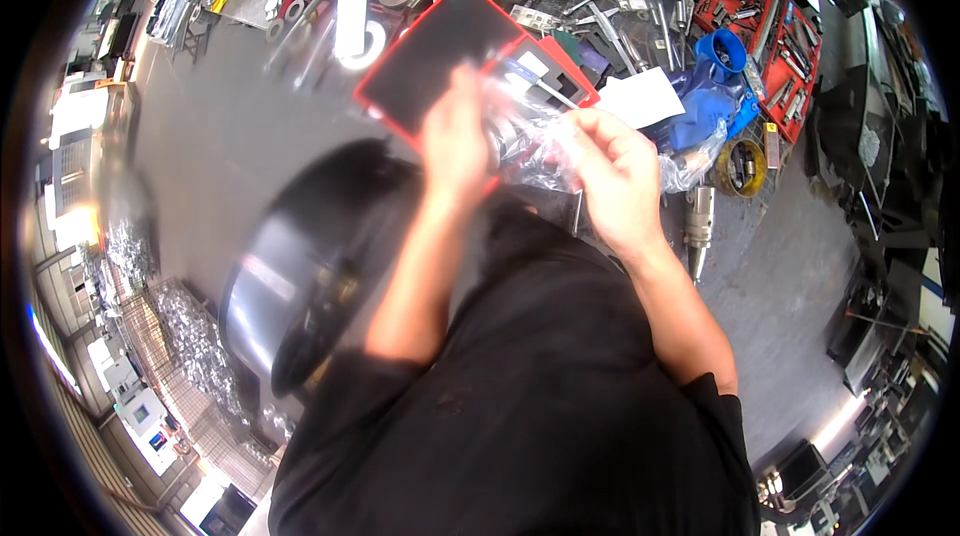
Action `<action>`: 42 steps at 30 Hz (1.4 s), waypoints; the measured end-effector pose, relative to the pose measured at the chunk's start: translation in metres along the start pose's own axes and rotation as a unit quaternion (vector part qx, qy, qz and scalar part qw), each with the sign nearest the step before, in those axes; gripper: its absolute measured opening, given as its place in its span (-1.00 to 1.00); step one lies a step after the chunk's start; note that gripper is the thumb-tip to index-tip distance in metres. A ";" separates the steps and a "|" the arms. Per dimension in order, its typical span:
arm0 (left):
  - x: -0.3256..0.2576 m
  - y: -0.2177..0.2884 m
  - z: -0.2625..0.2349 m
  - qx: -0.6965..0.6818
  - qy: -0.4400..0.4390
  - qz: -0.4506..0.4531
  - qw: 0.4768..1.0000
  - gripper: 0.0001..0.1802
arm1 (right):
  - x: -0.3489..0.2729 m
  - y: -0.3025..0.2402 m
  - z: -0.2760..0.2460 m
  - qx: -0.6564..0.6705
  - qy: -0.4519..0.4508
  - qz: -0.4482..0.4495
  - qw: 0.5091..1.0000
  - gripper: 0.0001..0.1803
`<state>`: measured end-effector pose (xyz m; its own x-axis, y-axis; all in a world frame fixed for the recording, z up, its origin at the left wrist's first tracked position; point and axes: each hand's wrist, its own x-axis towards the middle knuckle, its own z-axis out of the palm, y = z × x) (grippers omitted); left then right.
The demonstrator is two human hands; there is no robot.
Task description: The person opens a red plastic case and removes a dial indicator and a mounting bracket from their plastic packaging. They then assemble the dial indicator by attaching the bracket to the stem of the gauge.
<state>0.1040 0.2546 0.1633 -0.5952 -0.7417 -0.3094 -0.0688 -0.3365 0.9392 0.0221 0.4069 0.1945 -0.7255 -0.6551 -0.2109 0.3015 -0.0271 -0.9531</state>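
Note:
A crumpled clear plastic bag [532,144] is stretched out in front of my body. My right hand [622,176] pinches its right side between thumb and fingers. On the bag's left is my left hand [455,141], raised over a black case with a red rim [440,41]; motion smears its fingers, so their grip does not show. Just above the bag, a thin rod-like tool with a bluish end [535,79] slants across the case's grey part. Whether it lies inside the bag I cannot tell.
Metal tools and rings crowd the bench beyond, with red trays [795,71] at the far right. A white paper [640,98], a blue ring-shaped part [722,53], a yellow ring [741,168] and a metal tool holder [699,226] lie right. A black rounded object [290,271] stands left.

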 end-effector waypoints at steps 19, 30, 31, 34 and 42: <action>-0.047 0.005 -0.005 -0.098 -0.103 -0.145 0.979 -0.88 | -0.001 0.016 0.001 -0.041 -0.013 -0.022 0.999 -0.89; -0.033 0.008 -0.017 -0.358 -0.216 -0.185 0.890 -0.79 | 0.005 0.012 -0.007 0.178 -0.068 0.109 0.975 -0.83; -0.035 0.009 -0.015 -0.300 -0.174 -0.158 0.924 -0.75 | 0.004 0.009 -0.006 0.180 -0.067 0.112 0.975 -0.83; -0.044 0.019 -0.008 -0.130 -0.090 -0.104 0.982 -0.75 | 0.003 0.013 -0.012 0.077 -0.105 0.064 0.989 -0.84; -0.040 0.006 -0.009 -0.063 -0.173 -0.176 0.967 -0.80 | 0.000 0.028 -0.011 0.096 -0.096 0.046 0.990 -0.86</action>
<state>0.1341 0.2770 0.1800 -0.7858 -0.3369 -0.5186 -0.2316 -0.6172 0.7520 0.0238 0.4146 0.1653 -0.5639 -0.7923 -0.2330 0.4873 -0.0914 -0.8684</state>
